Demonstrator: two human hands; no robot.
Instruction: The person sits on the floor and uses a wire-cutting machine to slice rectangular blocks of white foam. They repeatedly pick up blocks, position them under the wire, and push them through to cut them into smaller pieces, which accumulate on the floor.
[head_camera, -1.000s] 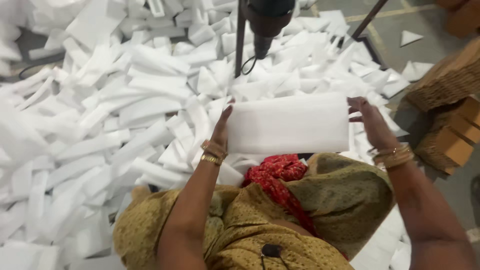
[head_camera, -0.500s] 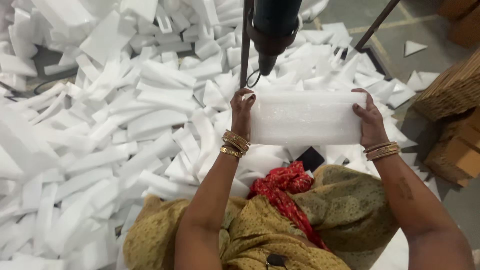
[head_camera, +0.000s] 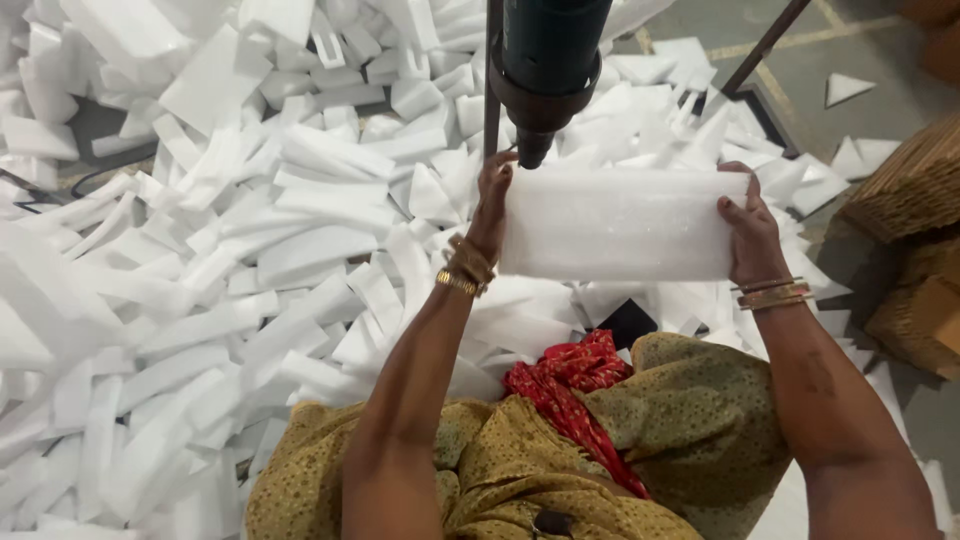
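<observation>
A: What do the hands have?

B: Both are on one white rectangular foam sheet (head_camera: 622, 224), held flat and level, just above the picture's centre. The left hand (head_camera: 492, 200) grips its short edge at nine o'clock, fingers curled over the top corner. The right hand (head_camera: 750, 232) clasps the opposite short edge at three o'clock, thumb on the near face and fingers wrapped behind. Both are closed firmly on the foam.

A: What is above it?

B: At twelve o'clock a dark green cylindrical machine head (head_camera: 548, 60) hangs down, its black tip just over the sheet's upper left corner. Whether tip and foam touch, I cannot tell. A thin dark upright rod (head_camera: 492, 70) stands just beside it.

A: Any containers?

B: At three o'clock, by the right edge, sit brown woven baskets (head_camera: 905, 190). What is in them I cannot make out. Below them are brown cardboard pieces (head_camera: 940, 310).

A: And the rest?

B: From seven through eleven o'clock a loose heap of white foam offcuts (head_camera: 250, 250) covers the floor, strips and blocks lying every way. At six o'clock lies the person's mustard patterned cloth (head_camera: 560, 470) with a red cloth (head_camera: 570, 375) bunched on it. Gold bangles (head_camera: 462, 272) ring the left wrist.
</observation>
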